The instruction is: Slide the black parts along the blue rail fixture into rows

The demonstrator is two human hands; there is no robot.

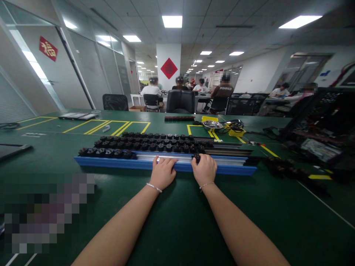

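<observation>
The long blue rail runs left to right across the tabletop; the right hand has its grip bent nearly closed around a black block, well right of the rail's black row; the left hand, between them, touches the rail; I can't tell if it pinches.

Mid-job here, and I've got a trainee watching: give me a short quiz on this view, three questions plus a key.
1. What colour is the nearest rail? A red, B blue, C yellow.
2. True or false: black parts fill that rail from end to end.
3. Which hand is at the lone black part?

Key:
1. B.
2. False; bare silver channel shows beside the left hand.
3. The right hand.
</observation>
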